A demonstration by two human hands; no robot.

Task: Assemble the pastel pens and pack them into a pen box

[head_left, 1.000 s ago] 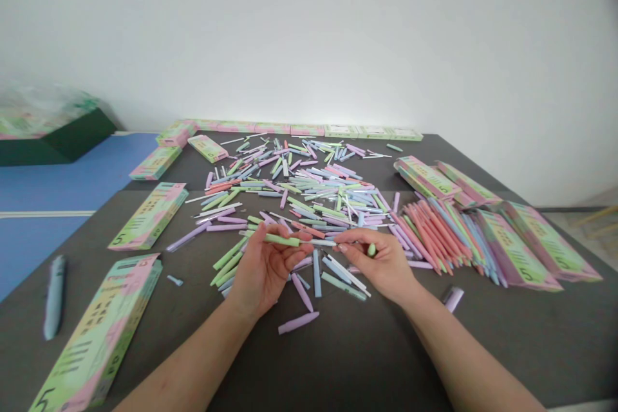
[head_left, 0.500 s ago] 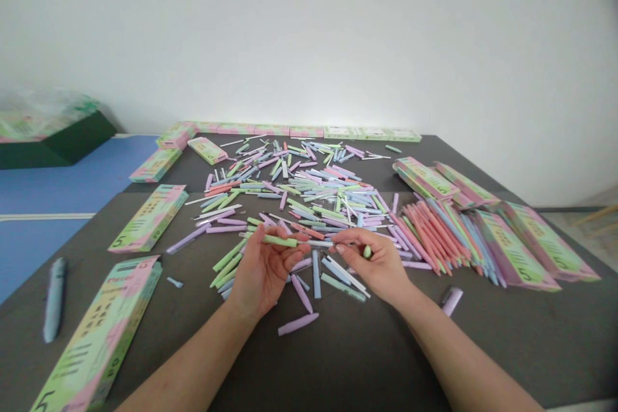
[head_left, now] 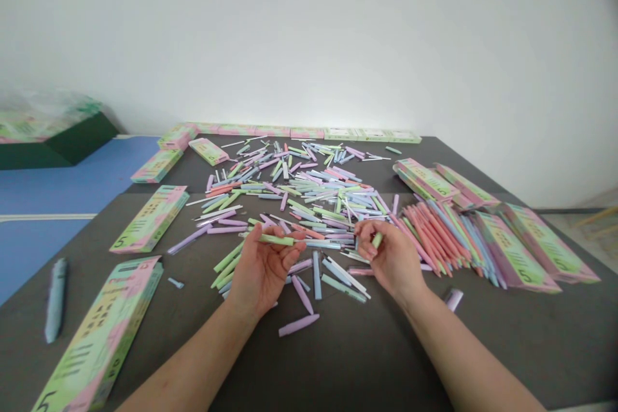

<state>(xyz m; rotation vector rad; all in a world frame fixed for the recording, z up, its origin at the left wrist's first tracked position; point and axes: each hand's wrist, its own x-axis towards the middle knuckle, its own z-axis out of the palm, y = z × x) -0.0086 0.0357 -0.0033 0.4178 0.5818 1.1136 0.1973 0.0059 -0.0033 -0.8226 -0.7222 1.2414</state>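
My left hand (head_left: 263, 267) is palm up over the dark table (head_left: 338, 360), its fingers pinched on a green pen barrel (head_left: 276, 239) held level, with a thin refill sticking out of its right end. My right hand (head_left: 392, 256) is closed round a small green pen cap (head_left: 376, 239), a short way right of the barrel. Under and beyond both hands lies a wide scatter of pastel pen parts (head_left: 309, 196): barrels, caps and white refills in green, purple, blue and pink.
Assembled pens (head_left: 437, 232) lie in a row at the right beside green-and-pink boxes (head_left: 526, 241). More such boxes (head_left: 149, 217) sit at the left, near left and along the far edge. A blue pen (head_left: 55, 299) lies at the left edge. A loose purple piece (head_left: 298, 324) lies near my wrists.
My right hand has drawn away to the right from the barrel's tip and now holds the green cap up between its fingers. The left hand has stayed nearly still.
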